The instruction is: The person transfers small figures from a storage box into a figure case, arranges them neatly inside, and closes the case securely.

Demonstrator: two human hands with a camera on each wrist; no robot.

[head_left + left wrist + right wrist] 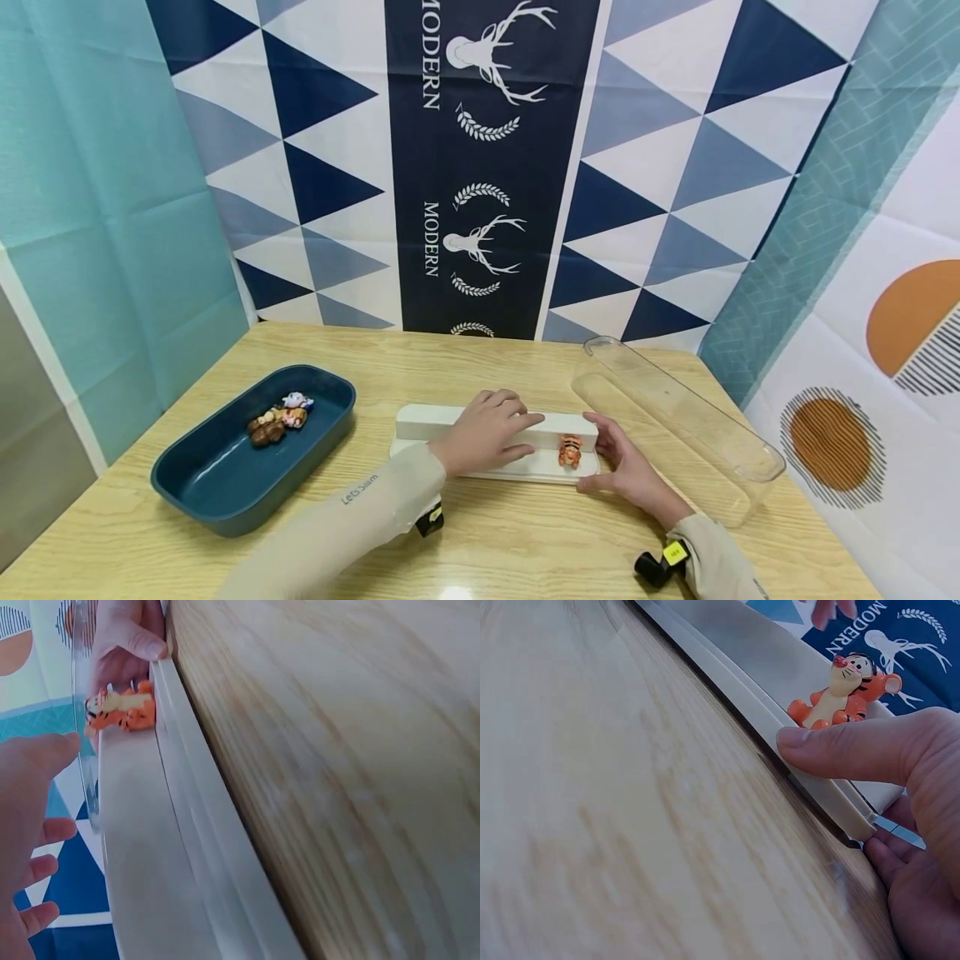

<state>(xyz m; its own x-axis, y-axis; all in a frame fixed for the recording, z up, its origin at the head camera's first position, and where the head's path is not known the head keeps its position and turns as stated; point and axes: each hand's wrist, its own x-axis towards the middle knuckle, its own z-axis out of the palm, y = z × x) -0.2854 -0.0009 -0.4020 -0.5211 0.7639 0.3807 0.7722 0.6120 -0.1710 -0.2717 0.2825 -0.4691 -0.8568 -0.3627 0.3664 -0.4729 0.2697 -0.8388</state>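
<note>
Right wrist alone shows right hand point(900, 787) apparently pinching white tray point(780, 682) by tiger point(845, 691).

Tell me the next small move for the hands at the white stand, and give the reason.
Probably the left hand should lift off the white stand and reach to the blue tray for another figurine. Only the tiger figurine sits on the stand, near its right end, which the right hand is gripping, while a few figurines lie in the tray.
</note>
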